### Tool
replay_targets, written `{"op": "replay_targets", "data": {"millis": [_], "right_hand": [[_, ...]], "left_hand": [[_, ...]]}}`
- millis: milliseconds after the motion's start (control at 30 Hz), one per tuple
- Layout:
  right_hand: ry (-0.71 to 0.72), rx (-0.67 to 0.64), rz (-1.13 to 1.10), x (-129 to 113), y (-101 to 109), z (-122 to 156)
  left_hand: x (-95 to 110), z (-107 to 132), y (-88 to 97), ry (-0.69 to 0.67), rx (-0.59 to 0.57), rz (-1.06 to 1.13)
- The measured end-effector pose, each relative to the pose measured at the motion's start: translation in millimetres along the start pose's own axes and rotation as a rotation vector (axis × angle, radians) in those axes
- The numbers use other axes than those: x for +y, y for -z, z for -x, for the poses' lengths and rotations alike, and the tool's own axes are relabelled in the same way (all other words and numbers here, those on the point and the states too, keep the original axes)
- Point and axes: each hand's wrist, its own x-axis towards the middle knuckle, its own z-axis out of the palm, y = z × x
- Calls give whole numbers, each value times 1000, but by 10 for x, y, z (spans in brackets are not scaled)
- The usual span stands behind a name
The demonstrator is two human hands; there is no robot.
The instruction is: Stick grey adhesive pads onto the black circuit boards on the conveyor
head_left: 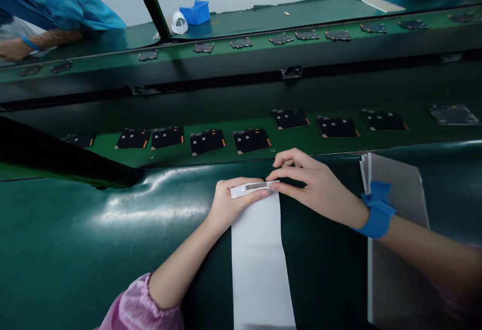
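Observation:
A long white backing strip (259,264) hangs down toward me over the table, its top end bent over. My left hand (225,203) is closed around that top end, thumb in front and fingers behind. On the bent edge sits a narrow grey sticker (255,186). At the strip's right end, the thumb and index finger of my right hand (320,184) are pinched together. Whether they grip the sticker or the backing cannot be made out. A blue band (377,210) is wrapped around my right wrist.
Dark circuit boards, one a black board (251,140), lie in a row on the green belt (105,153) ahead. A stack of grey-white sheets (399,184) lies at right. A dark post (68,154) stands left. Across the line are a blue bin (196,12) and a person's arm (56,37).

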Motion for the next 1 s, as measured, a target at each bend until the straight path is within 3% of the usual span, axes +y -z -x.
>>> {"op": "replay_targets", "data": {"millis": [200,400,500,600,700,800,900,1000], "right_hand": [[53,5,85,37,-60,2],[104,165,191,23,-184,66],[122,136,168,-16,-232,77],[71,78,71,35,-147,41],[-24,63,37,402,157,-106],[-82,-52,58,1107,585,-361],[-281,-200,174,1802,927,-607],[-492,-356,248,2179,1074,-731]], "left_hand": [[-28,-11,-1,-34,-40,9],[-44,-18,-1,-17,-5,23],[-30,-25,-5,-2,7,41],[-15,-27,-6,9,16,24],[-9,-26,-2,21,33,-18],[-11,-24,4,25,34,-59],[-13,-24,10,23,34,-83],[-9,-28,12,28,32,-84]]}}
